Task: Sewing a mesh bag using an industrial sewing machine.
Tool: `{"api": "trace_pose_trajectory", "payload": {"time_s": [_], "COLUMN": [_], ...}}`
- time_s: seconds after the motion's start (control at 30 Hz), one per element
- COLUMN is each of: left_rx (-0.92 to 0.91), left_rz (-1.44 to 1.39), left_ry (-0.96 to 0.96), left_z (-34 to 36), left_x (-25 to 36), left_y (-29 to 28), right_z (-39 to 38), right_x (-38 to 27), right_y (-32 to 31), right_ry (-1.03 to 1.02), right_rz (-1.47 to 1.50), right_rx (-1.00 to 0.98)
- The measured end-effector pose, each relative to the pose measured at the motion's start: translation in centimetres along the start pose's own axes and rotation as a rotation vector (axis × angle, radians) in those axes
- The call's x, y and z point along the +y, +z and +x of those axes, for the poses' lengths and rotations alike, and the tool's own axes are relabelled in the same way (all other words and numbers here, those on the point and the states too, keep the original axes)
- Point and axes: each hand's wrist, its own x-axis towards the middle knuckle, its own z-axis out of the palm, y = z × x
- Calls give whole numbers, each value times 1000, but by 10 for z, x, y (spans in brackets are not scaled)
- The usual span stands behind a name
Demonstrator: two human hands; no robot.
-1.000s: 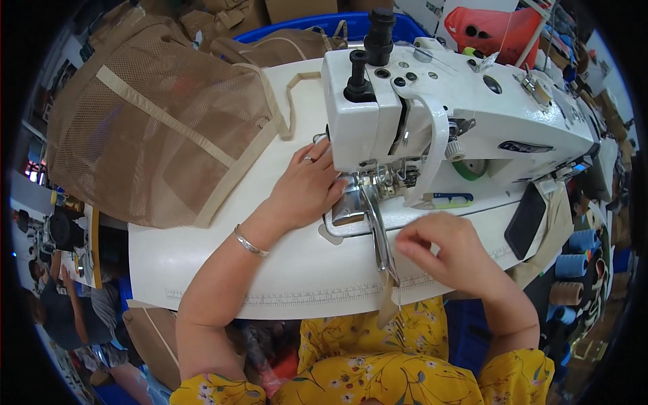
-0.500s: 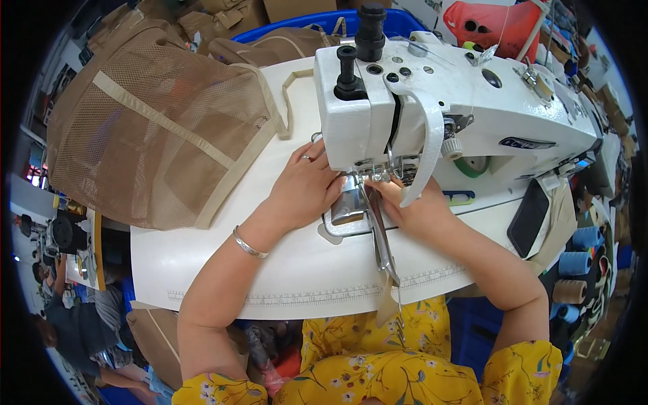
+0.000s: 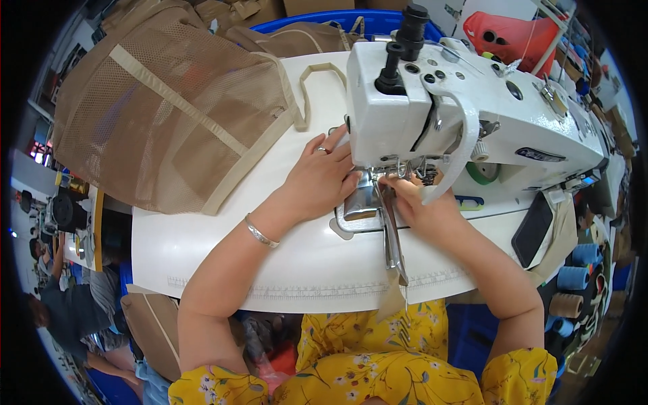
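Note:
A white sewing machine [image 3: 391,128] stands over the work table. Left of its needle area, my left hand [image 3: 317,177] lies with fingers stretched out flat, thumb pointing at the presser foot. A ring and a bracelet are on that side. My right hand [image 3: 424,204] is right of the needle area, its fingers bent together close to the presser foot; what they grip, if anything, is hidden. Between the hands, a long metal binding folder [image 3: 393,246] runs toward me, and a beige fabric strip [image 3: 390,300] hangs from its near end. The stitching point is mostly covered.
A brown mesh piece with beige binding [image 3: 169,115] spreads over the table's left. A black phone [image 3: 533,229] lies at the right, near several thread cones [image 3: 574,278]. Behind stands a blue tub [image 3: 304,23]; another person [image 3: 74,297] sits at far left.
The view has shifted, so the machine and hands appear farther right. Both hands stay beside the presser foot in nearly the same pose.

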Motion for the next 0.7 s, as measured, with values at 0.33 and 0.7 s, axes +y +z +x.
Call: {"api": "trace_pose_trajectory", "payload": {"time_s": [0.33,0.7], "left_rx": [67,139], "left_rz": [36,86], "left_ry": [36,39], "left_z": [-1,0], "left_x": [-5,-8], "left_y": [7,13], "right_z": [0,-3], "right_x": [-4,-3], "right_y": [-3,1], "right_ry": [130,68], "right_rz": [56,24], "right_rx": [-92,2]}}
